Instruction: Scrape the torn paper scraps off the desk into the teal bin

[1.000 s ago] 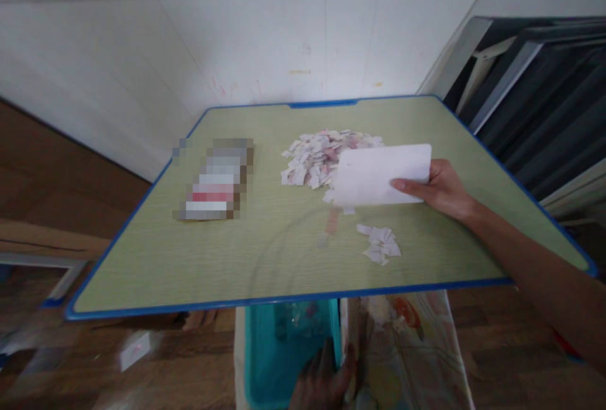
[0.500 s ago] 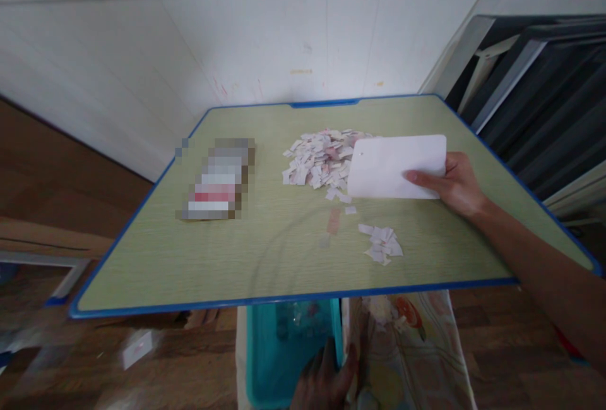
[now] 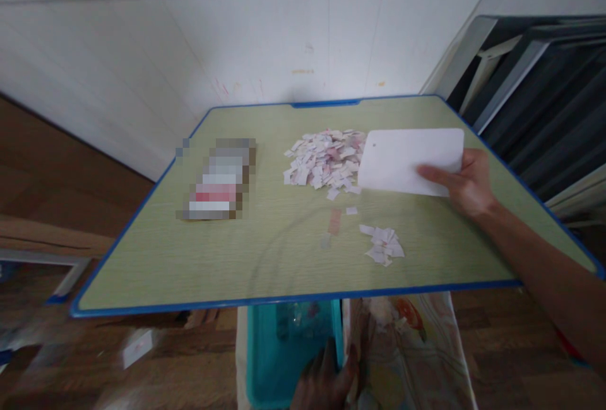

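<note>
My right hand grips the right end of a white card with rounded corners and a small hole, thumb on its face. The card is held above the table, its left edge beside a heap of paper scraps and covering part of that heap's right side. A smaller pile of scraps lies closer to the front edge. Below the table, my left hand is closed over the right rim of a teal plastic tray, fingers inside and thumb outside. The tray's far part is hidden under the tabletop.
The greenish table has a blue rim and stands against a white wall. A blurred-out flat item lies on its left. Dark panels lean at right. Patterned cloth is beside the tray; a paper piece is on the floor.
My right hand has moved the white card to the right and slightly up, uncovering more of the heap's right side. My left hand stays at the tray's rim.
</note>
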Demonstrator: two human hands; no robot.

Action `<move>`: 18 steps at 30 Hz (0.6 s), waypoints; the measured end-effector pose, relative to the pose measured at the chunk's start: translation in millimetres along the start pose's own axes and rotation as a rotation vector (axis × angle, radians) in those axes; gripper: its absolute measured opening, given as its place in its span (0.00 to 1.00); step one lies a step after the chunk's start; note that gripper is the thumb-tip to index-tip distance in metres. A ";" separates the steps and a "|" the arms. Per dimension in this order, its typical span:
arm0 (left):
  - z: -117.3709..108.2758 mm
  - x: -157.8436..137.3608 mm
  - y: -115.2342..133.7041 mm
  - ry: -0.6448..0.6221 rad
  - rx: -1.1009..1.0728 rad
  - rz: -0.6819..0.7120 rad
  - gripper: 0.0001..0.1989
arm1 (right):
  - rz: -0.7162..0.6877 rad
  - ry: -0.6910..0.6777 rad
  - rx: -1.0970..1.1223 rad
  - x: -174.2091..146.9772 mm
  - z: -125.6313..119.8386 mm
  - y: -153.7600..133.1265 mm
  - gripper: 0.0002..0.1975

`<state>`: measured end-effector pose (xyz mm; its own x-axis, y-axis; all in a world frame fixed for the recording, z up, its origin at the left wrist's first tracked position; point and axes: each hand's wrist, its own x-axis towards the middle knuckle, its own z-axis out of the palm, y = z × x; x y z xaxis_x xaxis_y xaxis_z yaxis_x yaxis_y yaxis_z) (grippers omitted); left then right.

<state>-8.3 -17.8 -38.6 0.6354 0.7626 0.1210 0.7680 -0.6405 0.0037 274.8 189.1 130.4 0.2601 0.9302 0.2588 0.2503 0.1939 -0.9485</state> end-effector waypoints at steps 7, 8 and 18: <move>-3.8 3.7 -0.3 0.021 -0.020 -0.012 0.27 | 0.022 -0.090 -0.015 -2.4 2.6 -2.0 0.06; -3.6 3.5 0.2 0.023 -0.019 -0.013 0.27 | 0.027 -0.105 -0.041 -2.5 2.3 -2.2 0.06; -1.9 2.8 0.1 0.007 0.001 0.003 0.31 | -0.011 -0.197 -0.167 -2.8 4.9 -4.9 0.07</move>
<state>-6.6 -15.9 -36.3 0.6370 0.7602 0.1280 0.7662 -0.6425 0.0027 268.2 187.1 133.4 0.0738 0.9742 0.2134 0.4066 0.1660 -0.8984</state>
